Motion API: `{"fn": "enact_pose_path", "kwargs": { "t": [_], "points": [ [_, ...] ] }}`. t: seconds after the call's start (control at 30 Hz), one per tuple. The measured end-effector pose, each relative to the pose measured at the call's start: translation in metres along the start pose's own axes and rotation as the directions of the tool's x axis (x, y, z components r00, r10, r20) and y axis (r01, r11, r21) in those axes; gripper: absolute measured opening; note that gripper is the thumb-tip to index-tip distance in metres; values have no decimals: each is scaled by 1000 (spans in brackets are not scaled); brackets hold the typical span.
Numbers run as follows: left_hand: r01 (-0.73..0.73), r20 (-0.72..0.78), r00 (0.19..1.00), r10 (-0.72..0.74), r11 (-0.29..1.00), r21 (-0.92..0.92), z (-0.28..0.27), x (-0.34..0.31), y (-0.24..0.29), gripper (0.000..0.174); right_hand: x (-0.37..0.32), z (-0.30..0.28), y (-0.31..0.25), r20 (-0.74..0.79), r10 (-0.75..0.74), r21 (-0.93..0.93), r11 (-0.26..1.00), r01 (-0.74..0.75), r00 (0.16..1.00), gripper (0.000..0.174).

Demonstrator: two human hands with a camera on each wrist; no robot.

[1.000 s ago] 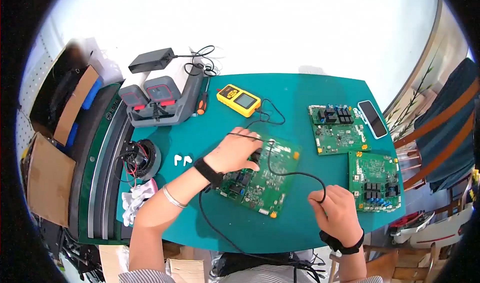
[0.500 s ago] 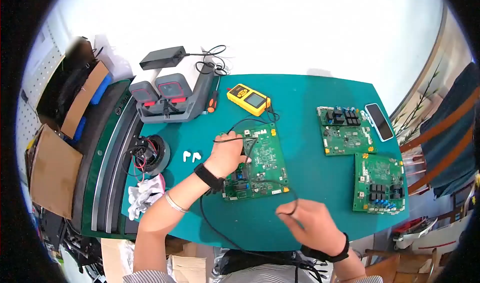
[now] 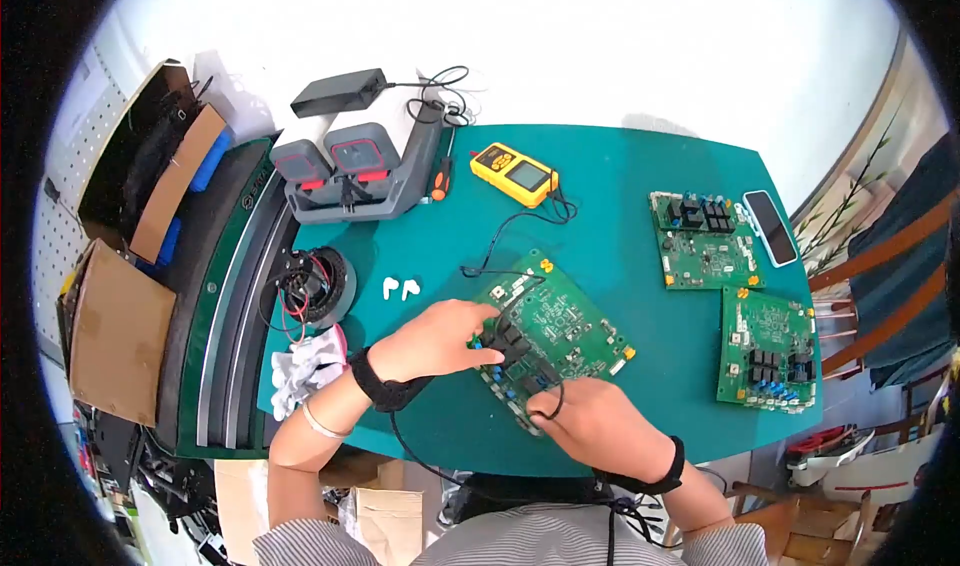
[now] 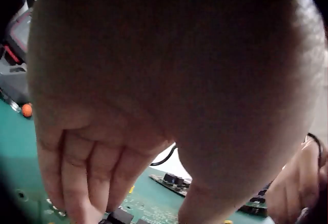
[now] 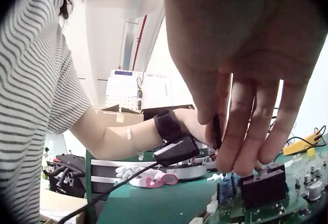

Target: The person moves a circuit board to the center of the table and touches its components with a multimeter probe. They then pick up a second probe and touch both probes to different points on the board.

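Note:
A green circuit board (image 3: 575,331) with black relays lies turned at an angle on the table. My left hand (image 3: 435,341) rests at its left side, thumb and fingers apart around the black relays (image 4: 120,216). At the board's near edge, my right hand (image 3: 605,421) pinches a thin black cable (image 3: 556,374) between thumb and fingers. In the right wrist view a short dark piece (image 5: 217,131) shows in that pinch, close over a black relay (image 5: 264,188); its tip is hidden. The cable loops over the board towards a yellow handheld meter (image 3: 515,174).
Two more circuit boards (image 3: 700,256) (image 3: 765,351) and a phone (image 3: 771,228) lie on the right. To the left are white earbuds (image 3: 400,288), a round wired motor (image 3: 318,288), gloves (image 3: 305,366), an orange screwdriver (image 3: 441,181) and a grey machine (image 3: 360,181).
The board has turned under my left hand, its relay side now facing nearer my right hand. My right hand has moved left with the cable, from beside the board to its near edge.

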State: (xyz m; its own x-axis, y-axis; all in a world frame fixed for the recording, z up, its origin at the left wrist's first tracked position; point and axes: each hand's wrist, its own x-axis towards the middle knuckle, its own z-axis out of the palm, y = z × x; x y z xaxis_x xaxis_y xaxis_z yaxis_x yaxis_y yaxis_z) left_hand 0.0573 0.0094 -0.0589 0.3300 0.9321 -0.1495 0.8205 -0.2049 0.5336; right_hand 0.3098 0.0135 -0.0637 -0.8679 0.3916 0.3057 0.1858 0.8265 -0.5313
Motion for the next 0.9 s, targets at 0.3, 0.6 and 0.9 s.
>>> {"fn": "enact_pose_path", "kwargs": {
  "t": [0.3,0.6,0.9],
  "points": [
    [-28,-60,998,23,996,-83,28,-34,27,67,-2,-20,4,-194,170,-48,982,-182,966,11],
    [-321,-45,937,347,903,284,40,-17,33,78,-16,-32,12,-261,231,-107,958,-266,937,11],
    [-416,62,909,412,904,95,35,-7,25,74,-26,-32,14,-215,224,-119,960,-253,951,11]
  ]
}}
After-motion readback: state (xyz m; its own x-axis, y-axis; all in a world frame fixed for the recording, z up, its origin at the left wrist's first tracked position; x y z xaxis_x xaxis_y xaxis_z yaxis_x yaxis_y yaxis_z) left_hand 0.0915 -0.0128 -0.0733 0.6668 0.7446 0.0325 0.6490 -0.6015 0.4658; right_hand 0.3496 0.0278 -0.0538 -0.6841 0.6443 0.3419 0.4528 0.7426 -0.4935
